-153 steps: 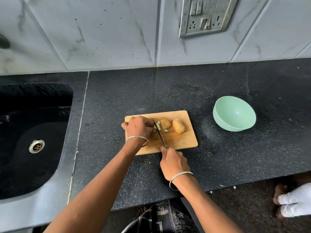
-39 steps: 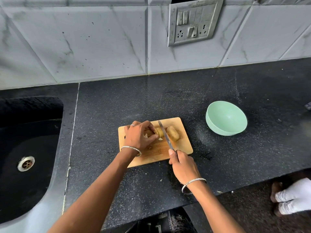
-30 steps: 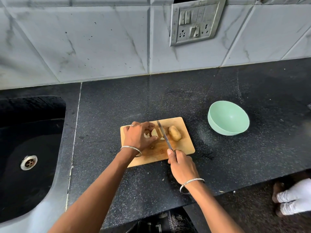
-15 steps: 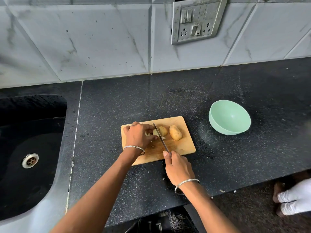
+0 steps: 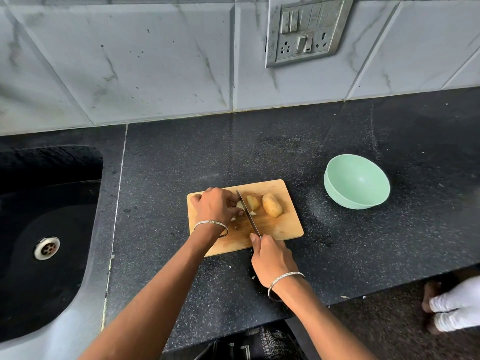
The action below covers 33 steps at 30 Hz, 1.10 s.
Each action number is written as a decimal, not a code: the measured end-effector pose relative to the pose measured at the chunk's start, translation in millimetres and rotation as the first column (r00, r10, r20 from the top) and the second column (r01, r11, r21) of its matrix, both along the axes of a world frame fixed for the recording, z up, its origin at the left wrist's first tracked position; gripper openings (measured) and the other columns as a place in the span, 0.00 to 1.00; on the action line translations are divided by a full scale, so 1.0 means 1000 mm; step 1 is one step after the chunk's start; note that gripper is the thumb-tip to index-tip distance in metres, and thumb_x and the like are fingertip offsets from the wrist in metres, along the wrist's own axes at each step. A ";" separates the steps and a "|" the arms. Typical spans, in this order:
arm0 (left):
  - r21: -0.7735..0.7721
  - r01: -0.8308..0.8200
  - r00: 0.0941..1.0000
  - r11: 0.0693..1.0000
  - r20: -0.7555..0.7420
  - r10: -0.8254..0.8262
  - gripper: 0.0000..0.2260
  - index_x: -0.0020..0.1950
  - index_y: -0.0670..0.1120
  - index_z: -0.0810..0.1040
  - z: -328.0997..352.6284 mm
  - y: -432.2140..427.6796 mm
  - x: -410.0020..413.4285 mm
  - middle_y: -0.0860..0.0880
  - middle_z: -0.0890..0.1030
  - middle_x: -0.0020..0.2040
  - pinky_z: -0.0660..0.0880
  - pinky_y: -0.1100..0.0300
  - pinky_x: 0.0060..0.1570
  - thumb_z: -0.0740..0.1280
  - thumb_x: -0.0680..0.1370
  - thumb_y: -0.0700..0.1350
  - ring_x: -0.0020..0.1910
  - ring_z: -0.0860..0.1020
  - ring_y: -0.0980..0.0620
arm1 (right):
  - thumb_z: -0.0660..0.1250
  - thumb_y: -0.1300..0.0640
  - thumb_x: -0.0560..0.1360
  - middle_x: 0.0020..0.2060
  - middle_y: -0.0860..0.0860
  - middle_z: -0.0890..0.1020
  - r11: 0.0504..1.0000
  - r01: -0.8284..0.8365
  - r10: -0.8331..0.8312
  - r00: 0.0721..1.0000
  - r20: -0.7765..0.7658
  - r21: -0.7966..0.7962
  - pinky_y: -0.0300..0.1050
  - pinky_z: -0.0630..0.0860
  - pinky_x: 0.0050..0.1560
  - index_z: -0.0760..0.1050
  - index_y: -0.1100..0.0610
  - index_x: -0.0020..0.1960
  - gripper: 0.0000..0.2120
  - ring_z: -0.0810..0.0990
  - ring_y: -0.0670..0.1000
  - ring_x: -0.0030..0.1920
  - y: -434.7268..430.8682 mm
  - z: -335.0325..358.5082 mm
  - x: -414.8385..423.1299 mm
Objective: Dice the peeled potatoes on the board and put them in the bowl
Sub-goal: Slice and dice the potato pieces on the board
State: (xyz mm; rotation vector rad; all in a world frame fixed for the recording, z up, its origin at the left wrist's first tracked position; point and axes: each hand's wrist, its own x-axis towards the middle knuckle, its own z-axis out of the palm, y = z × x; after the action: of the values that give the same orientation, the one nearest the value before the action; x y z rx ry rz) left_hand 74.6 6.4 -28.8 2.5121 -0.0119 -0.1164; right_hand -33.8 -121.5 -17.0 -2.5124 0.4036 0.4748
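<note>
- potato piece (image 5: 239,204): on the far-left part of the wooden board (image 5: 283,229), mostly hidden under fingers. Only a pale cut face shows, right against the blade.
- left hand (image 5: 217,205): fingers curled down over that piece, pinning it to the board, presumably so it can't roll. Fingertips sit just left of the blade, probably tucked to stay off the edge.
- knife (image 5: 248,214): blade runs near-to-far across the board, tip at the far end, edge down between the held piece and the next chunk. Reads as mid-slice.
- right hand (image 5: 271,261): at the board's near edge, clamped round the handle, which is hidden. One fingertip reaches forward to the blade's heel, likely for steering.
- cut chunk (image 5: 252,202): just right of the blade; touching it or not, cannot tell.
- whole potato (image 5: 272,205): peeled, lying on its side right of the chunk and clear of the knife. Looks parked for its turn.
- offcuts (image 5: 253,213): small pale bits beside the blade.
- bowl (image 5: 337,198): mint green, on the black counter (image 5: 259,152) right of the board and apart from it. That is the knife-hand side, handy for transfer. No dice seen inside, so the task looks early.
- sink (image 5: 46,248): far left, well apart.
- socket plate (image 5: 306,29): on the tiled wall, far side.
</note>
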 end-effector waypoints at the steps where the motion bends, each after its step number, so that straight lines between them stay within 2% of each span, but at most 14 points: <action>1: 0.003 -0.002 1.000 1.000 -0.010 0.002 0.11 0.43 0.54 0.83 0.000 0.000 0.001 0.58 0.80 0.35 0.62 0.50 0.54 0.79 0.64 0.51 0.50 0.78 0.54 | 0.49 0.42 0.82 0.50 0.57 0.79 1.000 0.000 0.000 1.000 -0.009 -0.005 0.50 0.72 0.45 0.72 0.56 0.49 0.21 0.79 0.62 0.51 0.000 0.000 0.003; 6: -0.016 -0.013 1.000 1.000 -0.013 0.012 0.12 0.43 0.55 0.83 -0.004 0.001 0.002 0.59 0.82 0.37 0.62 0.50 0.54 0.79 0.63 0.52 0.49 0.78 0.55 | 0.50 0.44 0.83 0.52 0.57 0.79 1.000 0.017 -0.017 0.999 -0.051 -0.016 0.52 0.75 0.48 0.74 0.58 0.53 0.21 0.79 0.61 0.53 0.003 0.003 0.013; 10: 0.005 -0.023 1.000 1.000 0.011 0.023 0.12 0.44 0.55 0.84 -0.002 0.000 0.000 0.58 0.83 0.38 0.57 0.53 0.49 0.79 0.63 0.54 0.50 0.77 0.55 | 0.50 0.43 0.83 0.54 0.58 0.79 0.999 0.010 -0.012 0.999 -0.047 -0.050 0.52 0.75 0.49 0.74 0.57 0.55 0.21 0.78 0.61 0.55 0.004 0.004 0.008; 16: -0.019 -0.032 0.999 0.999 0.016 0.032 0.12 0.44 0.57 0.84 0.002 0.000 -0.005 0.59 0.81 0.35 0.54 0.54 0.45 0.79 0.64 0.54 0.49 0.77 0.56 | 0.49 0.42 0.83 0.52 0.57 0.80 0.998 -0.012 0.008 0.998 -0.068 -0.063 0.50 0.73 0.47 0.74 0.56 0.54 0.22 0.79 0.60 0.53 -0.009 0.006 -0.024; 19: -0.009 -0.026 1.000 1.000 0.013 0.026 0.12 0.44 0.57 0.84 0.005 0.000 -0.005 0.59 0.82 0.37 0.53 0.54 0.45 0.79 0.63 0.55 0.49 0.77 0.56 | 0.48 0.42 0.83 0.53 0.57 0.79 0.997 -0.036 0.031 0.996 -0.087 -0.061 0.51 0.71 0.47 0.74 0.56 0.54 0.22 0.78 0.61 0.54 -0.022 0.011 -0.034; 22: -0.027 -0.040 0.999 0.999 -0.003 0.040 0.14 0.45 0.57 0.83 0.006 0.001 -0.008 0.59 0.82 0.39 0.52 0.55 0.44 0.79 0.62 0.55 0.51 0.76 0.55 | 0.47 0.42 0.82 0.51 0.57 0.79 0.997 -0.048 0.044 0.997 -0.056 -0.061 0.51 0.70 0.47 0.72 0.55 0.50 0.22 0.77 0.62 0.53 -0.028 0.018 -0.033; 26: -0.028 -0.055 0.998 0.998 -0.006 0.055 0.17 0.46 0.57 0.81 0.007 0.004 -0.011 0.61 0.79 0.40 0.55 0.54 0.46 0.80 0.61 0.55 0.53 0.76 0.56 | 0.47 0.41 0.82 0.48 0.57 0.79 0.999 -0.029 0.029 1.000 0.004 -0.025 0.50 0.69 0.44 0.70 0.54 0.46 0.21 0.78 0.61 0.51 -0.019 0.019 -0.019; 33: 0.051 -0.086 0.996 0.995 0.019 0.085 0.11 0.46 0.58 0.82 0.005 0.006 -0.015 0.57 0.83 0.47 0.59 0.52 0.49 0.77 0.66 0.54 0.54 0.76 0.51 | 0.47 0.41 0.82 0.47 0.56 0.78 0.999 -0.033 0.033 0.999 0.003 -0.004 0.49 0.68 0.43 0.70 0.55 0.47 0.21 0.78 0.62 0.51 0.001 0.010 -0.006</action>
State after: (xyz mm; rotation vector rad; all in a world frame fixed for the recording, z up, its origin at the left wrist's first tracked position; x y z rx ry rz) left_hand 59.3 12.5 -23.8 2.5614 0.0923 -0.0609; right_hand -39.9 -120.4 -6.8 -2.5271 0.3624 0.4839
